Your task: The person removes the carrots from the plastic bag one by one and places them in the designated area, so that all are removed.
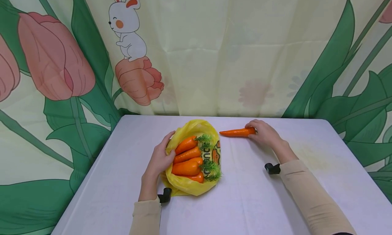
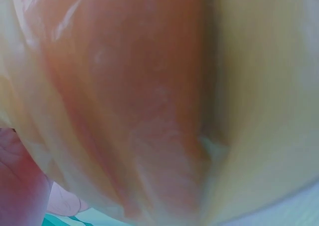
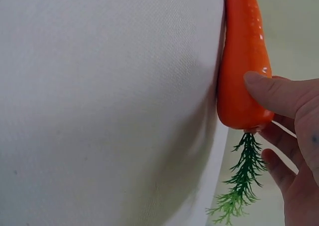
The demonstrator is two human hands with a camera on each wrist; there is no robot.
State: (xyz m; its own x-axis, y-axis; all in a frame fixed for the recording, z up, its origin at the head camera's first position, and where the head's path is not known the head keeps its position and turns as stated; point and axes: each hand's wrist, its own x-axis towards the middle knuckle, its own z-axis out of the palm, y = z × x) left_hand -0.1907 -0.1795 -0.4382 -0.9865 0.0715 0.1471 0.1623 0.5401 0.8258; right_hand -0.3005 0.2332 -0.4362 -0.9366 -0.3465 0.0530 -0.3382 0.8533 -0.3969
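A yellow plastic bag (image 1: pixel 196 190) with dark printing lies wide-mouthed near the middle of the table. Several orange carrots (image 1: pixel 185 168) with feathery green tops lie in it, side by side. My left hand (image 1: pixel 160 157) grips the bag's left rim, thumb on the inner side. The bag's translucent yellow plastic (image 2: pixel 269 86) fills the left wrist view, blurred, with an orange shape showing through. To the right of the bag, my right hand (image 1: pixel 265 134) pinches one more carrot (image 1: pixel 234 132) by its thick end; its tip points toward the bag. Its green top (image 3: pixel 244 173) hangs out in the right wrist view.
Everything rests on a table with a white cloth (image 1: pixel 245 201). Behind the far edge hangs a curtain (image 1: pixel 196 58) printed with tulips, leaves and a rabbit. Black wrist-camera mounts (image 1: pixel 272 168) stick out beside the beige sleeves (image 1: pixel 312 194).
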